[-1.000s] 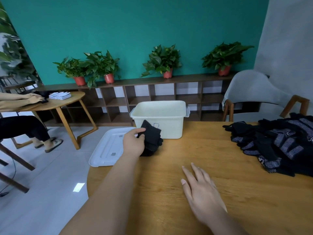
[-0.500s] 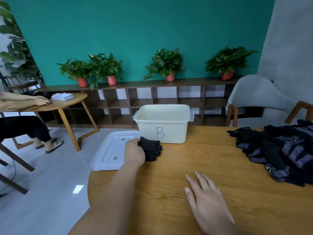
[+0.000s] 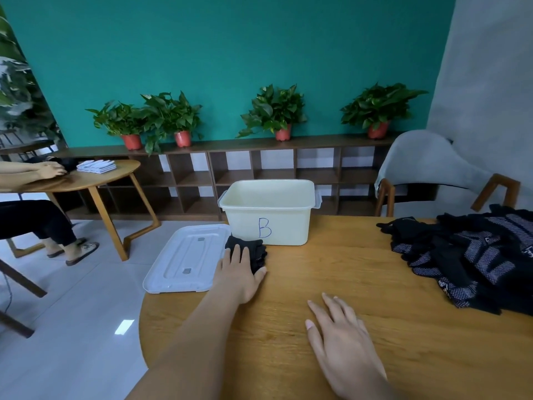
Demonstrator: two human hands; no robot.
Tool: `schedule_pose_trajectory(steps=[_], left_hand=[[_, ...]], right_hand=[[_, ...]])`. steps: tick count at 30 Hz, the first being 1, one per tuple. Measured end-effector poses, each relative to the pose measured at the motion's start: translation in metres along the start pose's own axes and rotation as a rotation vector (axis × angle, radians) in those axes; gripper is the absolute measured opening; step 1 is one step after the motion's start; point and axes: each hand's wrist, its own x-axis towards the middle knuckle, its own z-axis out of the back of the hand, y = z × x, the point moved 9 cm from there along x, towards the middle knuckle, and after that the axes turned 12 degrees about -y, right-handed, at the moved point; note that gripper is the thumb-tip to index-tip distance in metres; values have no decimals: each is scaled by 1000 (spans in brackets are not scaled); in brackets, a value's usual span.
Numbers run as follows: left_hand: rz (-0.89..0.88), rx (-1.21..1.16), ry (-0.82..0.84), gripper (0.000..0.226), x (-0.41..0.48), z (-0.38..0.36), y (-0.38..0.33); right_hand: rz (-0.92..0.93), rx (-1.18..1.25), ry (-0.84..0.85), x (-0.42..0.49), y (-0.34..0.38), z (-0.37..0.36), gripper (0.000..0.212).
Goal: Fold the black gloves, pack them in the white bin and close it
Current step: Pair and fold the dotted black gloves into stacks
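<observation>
Packing step: my left hand (image 3: 239,272) presses flat on the folded gloves (image 3: 257,252) near the table's (image 3: 346,272) left edge, my right hand (image 3: 343,342) lies spread; next, lift them into the white bin (image 3: 284,217).

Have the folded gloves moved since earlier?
Yes. The gloves went down and left: they covered the B on the bin, now lie on the table under the left hand.

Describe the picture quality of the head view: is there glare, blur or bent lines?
Head view: the wide lens makes both side edges of the teal wall lean inward; a small glare patch lies on the floor tiles; the blue B on the white bin reads sharp; the folded black gloves show little detail.
</observation>
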Motion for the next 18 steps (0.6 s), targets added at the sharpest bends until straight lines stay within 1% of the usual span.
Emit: schedule_pose_trajectory(steps=[2, 6, 7, 9, 10, 12, 15, 18], left_hand=[[-9, 10, -23, 86, 0, 3, -1], [-30, 4, -101, 83, -8, 12, -10], [-47, -5, -114, 83, -12, 14, -16], [-94, -18, -140, 81, -22, 19, -32], [-119, -20, -153, 81, -28, 21, -40], [-164, -32, -153, 79, -41, 24, -57], [-247, -46, -113, 78, -62, 21, -87], [-305, -83, -96, 78, -83, 18, -118]], right_hand=[[-7, 31, -2, -1, 0, 1, 88], [-23, 113, -33, -1, -4, 3, 84], [-29, 141, -50, -1, -6, 5, 80], [-42, 184, -90, -1, -10, 9, 66], [-55, 209, -115, -1, -13, 11, 58], [-97, 281, -172, 0, -20, 17, 51], [-175, 403, -288, -3, -35, 27, 48], [-260, 474, -404, -7, -54, 38, 46]])
